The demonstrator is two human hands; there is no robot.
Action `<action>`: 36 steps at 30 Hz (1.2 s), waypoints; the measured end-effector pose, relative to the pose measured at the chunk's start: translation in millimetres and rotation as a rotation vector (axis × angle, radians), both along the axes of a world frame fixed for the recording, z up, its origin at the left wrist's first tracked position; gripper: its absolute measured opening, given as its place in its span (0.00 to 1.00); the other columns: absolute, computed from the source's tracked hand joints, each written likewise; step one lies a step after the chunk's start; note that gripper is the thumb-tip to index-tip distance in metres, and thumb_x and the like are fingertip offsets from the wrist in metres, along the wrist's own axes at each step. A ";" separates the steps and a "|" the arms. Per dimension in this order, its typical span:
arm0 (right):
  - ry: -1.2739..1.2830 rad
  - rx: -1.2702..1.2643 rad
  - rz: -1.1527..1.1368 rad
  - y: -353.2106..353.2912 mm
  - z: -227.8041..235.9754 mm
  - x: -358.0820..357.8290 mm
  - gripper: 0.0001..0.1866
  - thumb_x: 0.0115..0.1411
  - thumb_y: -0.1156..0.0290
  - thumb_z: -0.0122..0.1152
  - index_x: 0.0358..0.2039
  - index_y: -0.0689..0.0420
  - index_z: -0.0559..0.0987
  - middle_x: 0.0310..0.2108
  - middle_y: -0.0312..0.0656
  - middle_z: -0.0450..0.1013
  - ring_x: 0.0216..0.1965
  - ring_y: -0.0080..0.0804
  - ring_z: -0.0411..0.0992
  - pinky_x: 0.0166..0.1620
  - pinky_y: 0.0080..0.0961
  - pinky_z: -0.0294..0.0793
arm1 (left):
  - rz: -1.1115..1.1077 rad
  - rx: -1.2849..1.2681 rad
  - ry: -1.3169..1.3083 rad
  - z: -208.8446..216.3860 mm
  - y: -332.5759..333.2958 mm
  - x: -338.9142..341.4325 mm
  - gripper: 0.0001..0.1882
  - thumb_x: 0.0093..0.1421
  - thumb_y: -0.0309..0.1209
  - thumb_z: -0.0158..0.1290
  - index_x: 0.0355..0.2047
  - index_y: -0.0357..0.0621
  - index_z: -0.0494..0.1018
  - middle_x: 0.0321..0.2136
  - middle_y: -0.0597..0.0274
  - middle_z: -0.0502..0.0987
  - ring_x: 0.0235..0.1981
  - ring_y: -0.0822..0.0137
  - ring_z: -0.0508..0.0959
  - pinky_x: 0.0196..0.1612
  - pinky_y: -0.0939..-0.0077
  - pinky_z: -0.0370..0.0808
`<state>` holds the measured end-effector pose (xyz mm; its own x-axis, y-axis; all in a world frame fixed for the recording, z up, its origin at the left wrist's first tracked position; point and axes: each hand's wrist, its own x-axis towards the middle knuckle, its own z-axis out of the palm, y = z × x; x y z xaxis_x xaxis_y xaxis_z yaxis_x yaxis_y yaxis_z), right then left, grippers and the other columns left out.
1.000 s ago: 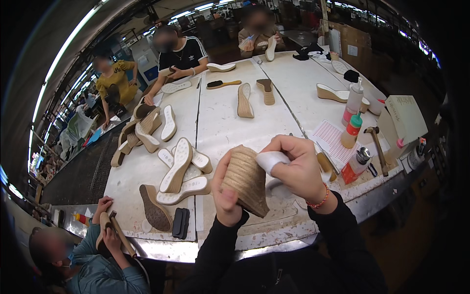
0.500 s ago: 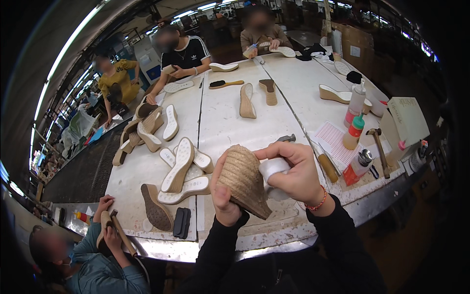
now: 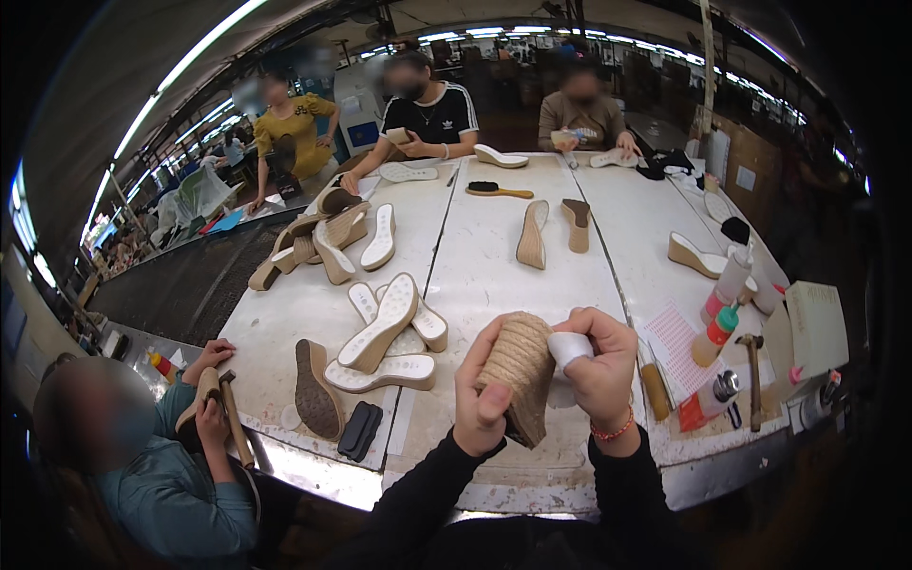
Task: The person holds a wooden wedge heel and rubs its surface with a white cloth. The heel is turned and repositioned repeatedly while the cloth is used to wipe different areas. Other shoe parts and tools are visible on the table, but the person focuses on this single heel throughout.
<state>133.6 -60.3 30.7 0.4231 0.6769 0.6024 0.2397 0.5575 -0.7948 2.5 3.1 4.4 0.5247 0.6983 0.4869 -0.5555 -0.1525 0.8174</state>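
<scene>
A wedge shoe sole (image 3: 521, 359) wrapped in tan braided rope stands tilted in front of me, its heel end up. My left hand (image 3: 483, 408) is closed round its left side, the thumb lying across the rope. At its right side, my right hand (image 3: 610, 366) pinches a white cloth or pad (image 3: 570, 350), which touches or nearly touches the sole's edge. Left of my hands lies a pile of white-topped wedge soles (image 3: 385, 328). A brown-bottomed sole (image 3: 318, 389) and a black case (image 3: 360, 431) lie nearer the table's front edge.
To the right are a hammer (image 3: 753, 380), squeeze bottles (image 3: 714, 334), a wooden-handled tool (image 3: 654, 391) and a pale box (image 3: 814, 328). A brush (image 3: 499, 190) and more soles lie farther back. Co-workers sit round the table (image 3: 475, 275); one at the near left (image 3: 180, 465) holds a sole.
The whole view has swung, so the table appears farther right and lower. The sole in my left hand is turned a little. Across the table, a person's sole has come down to the tabletop.
</scene>
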 end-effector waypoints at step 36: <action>0.083 0.026 0.031 14.2 -12.1 -2.3 0.03 0.50 0.81 0.53 0.27 0.65 0.74 0.22 0.30 0.66 0.24 0.13 0.60 0.28 0.12 0.60 | -0.013 -0.083 -0.070 -14.2 6.5 8.1 0.44 0.53 0.51 0.52 0.58 0.26 0.55 0.50 0.50 0.68 0.50 0.65 0.71 0.52 0.73 0.68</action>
<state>131.4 -46.2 18.6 0.4516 0.6748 0.5837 0.1556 0.5846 -0.7963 10.6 9.6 -9.8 0.5004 0.7312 0.4636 -0.6131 -0.0788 0.7861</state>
